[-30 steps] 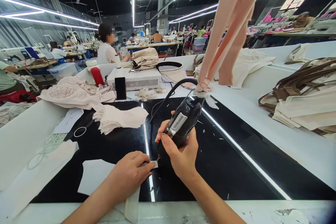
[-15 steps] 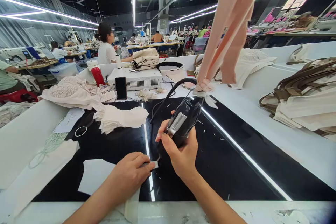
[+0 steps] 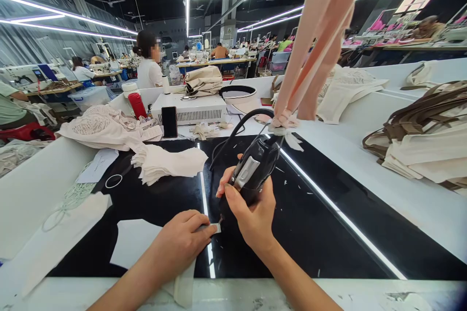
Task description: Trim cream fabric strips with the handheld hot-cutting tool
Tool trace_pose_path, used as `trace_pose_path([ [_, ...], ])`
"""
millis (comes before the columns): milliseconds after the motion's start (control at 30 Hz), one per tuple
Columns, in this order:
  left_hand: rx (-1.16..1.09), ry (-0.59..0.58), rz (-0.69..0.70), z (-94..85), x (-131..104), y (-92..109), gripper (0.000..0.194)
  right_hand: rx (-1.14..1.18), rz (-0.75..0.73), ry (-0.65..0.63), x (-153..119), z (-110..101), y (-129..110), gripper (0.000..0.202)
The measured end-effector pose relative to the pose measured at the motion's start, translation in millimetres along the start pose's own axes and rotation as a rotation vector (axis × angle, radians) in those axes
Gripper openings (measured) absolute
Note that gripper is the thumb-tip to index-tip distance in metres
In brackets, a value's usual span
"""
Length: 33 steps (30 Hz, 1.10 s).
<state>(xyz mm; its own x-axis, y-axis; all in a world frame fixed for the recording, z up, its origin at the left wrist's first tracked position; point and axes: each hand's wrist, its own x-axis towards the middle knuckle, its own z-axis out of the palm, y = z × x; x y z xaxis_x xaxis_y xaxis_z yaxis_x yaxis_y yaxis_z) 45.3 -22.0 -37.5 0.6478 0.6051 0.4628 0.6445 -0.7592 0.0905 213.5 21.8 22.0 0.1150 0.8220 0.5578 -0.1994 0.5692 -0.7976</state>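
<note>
My right hand [image 3: 251, 209] is wrapped round a black corded electric hand tool [image 3: 251, 170] with a silver plate on its side. The tool leans, its dark lower end close to my left fingertips; its exact tip is hard to make out. My left hand [image 3: 186, 235] has its fingers pressed together on a pale fabric piece [image 3: 184, 286], whose small end [image 3: 218, 228] sticks out past the fingertips beside the tool. Peach fabric strips [image 3: 310, 48] hang from above and are knotted at the tool's top. Under my left forearm lies a white flat piece [image 3: 133, 240].
The black board [image 3: 328, 243] bears a fabric stack [image 3: 171, 160] and a white ring [image 3: 113, 181]. Behind stand a phone [image 3: 169, 122], a red bottle [image 3: 136, 105] and a white box [image 3: 189, 109]. Brown-edged garments [image 3: 419, 131] lie right. A person [image 3: 148, 63] sits beyond.
The hanging peach strips have swung slightly. Both hands and the tool hold nearly the same place; the view has shifted a little.
</note>
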Motion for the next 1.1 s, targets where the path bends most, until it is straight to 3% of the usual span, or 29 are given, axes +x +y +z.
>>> trace_pose_path([
  [300,-0.006,-0.002,-0.004,0.3,-2,-1,0.027,0.101,-0.014,0.008,-4,-3,-6,0.024],
  [567,-0.046,0.001,-0.005,1.0,-1,-1,0.026,0.052,0.008,-0.013,-9,-5,-6,0.030],
  [833,-0.132,0.007,-0.135,-6.6,-11,-2,0.028,0.013,0.007,-0.005,-10,-7,-8,0.033],
  [1100,-0.145,0.052,-0.141,-7.5,-16,2,0.032,0.004,-0.010,-0.010,-10,-7,-8,0.030],
])
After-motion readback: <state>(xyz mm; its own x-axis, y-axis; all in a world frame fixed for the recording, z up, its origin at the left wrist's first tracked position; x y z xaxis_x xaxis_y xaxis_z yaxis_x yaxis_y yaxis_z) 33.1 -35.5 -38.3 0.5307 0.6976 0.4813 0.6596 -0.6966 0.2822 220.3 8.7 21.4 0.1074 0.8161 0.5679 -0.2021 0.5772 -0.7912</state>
